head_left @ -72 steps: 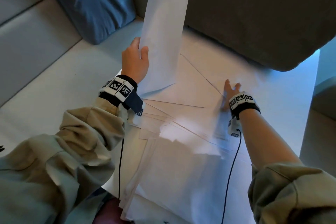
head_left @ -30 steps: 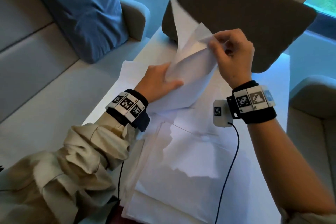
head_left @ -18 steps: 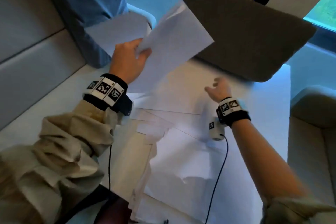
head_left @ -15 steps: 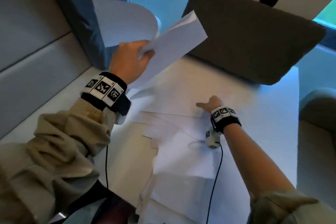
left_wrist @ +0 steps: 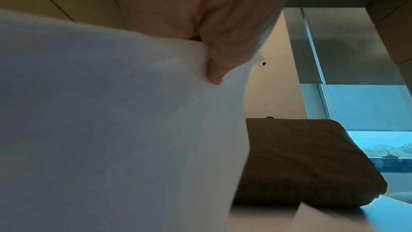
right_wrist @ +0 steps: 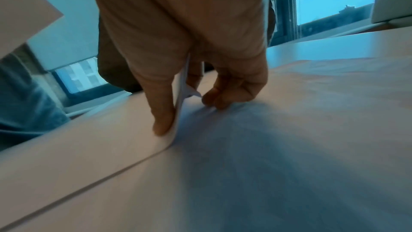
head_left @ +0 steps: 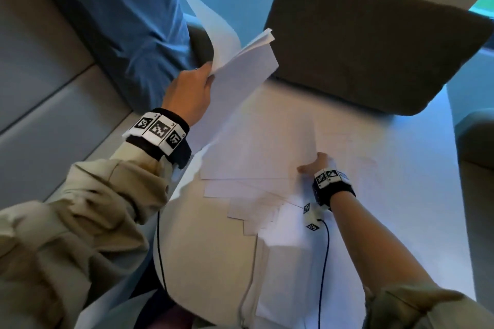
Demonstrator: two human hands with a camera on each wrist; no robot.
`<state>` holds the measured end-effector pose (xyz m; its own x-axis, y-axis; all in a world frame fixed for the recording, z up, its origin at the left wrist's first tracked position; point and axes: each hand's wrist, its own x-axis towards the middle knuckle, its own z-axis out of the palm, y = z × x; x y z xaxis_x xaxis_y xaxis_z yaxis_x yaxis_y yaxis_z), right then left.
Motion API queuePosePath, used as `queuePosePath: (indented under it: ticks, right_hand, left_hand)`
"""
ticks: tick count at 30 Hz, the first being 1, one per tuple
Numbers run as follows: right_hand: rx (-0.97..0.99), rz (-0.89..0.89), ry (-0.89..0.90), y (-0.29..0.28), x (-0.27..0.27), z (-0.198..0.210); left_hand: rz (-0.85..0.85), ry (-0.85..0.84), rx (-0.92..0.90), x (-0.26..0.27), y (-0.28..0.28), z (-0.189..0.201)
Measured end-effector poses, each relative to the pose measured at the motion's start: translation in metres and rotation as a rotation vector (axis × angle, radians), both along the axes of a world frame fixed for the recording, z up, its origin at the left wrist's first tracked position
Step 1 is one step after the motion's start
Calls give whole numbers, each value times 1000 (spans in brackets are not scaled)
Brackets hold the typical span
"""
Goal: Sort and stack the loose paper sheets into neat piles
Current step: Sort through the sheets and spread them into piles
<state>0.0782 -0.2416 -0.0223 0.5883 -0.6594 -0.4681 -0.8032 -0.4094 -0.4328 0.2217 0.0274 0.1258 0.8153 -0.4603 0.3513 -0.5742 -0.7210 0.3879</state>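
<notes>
My left hand is raised over the table's far left and grips a bundle of white sheets; those held sheets fill most of the left wrist view under my thumb. More loose white sheets lie fanned and overlapping on the white table. My right hand is low at the right edge of the top sheet. In the right wrist view its thumb and curled fingers pinch the lifted corner of that sheet.
A dark grey cushion lies across the far end of the table. A blue cushion leans on the grey sofa at the left. A beige cloth lies on the near part of the table. Cables run from both wrist bands.
My right hand has dropped from the far sheets to the right edge of the top sheet and taken hold of its corner. The left hand keeps its bundle raised.
</notes>
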Motion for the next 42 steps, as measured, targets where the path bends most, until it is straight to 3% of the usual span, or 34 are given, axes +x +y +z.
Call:
queuePosePath:
  ticks: [4, 9, 13, 16, 22, 30, 34, 36, 40, 42]
  right_hand:
    - [235, -64, -308, 10, 11, 25]
    - [608, -285, -756, 24, 18, 84]
    - [801, -240, -898, 28, 17, 125]
    - [892, -207, -932, 25, 15, 141]
    - [808, -218, -900, 7, 4, 131]
    - [824, -160, -801, 19, 3, 110]
    - [570, -194, -674, 7, 2, 83]
    - [339, -275, -475, -12, -2, 62]
    - [-70, -257, 224, -27, -24, 18]
    - [-101, -323, 282, -21, -35, 4]
  left_hand:
    - [-46, 74, -59, 9, -13, 3]
    - [-361, 78, -49, -6, -45, -25]
    - [-591, 302, -48, -34, -65, -50]
    - [-538, 381, -11, -42, -71, -63]
    - [-345, 300, -187, -25, -76, -71]
    - [-354, 352, -202, -36, -75, -66]
    - [-334, 341, -139, -30, -72, -62]
    - [-297, 305, -143, -25, -67, -54]
    - [-272, 211, -165, -20, -60, -39]
    - [-265, 206, -178, -19, -59, -36]
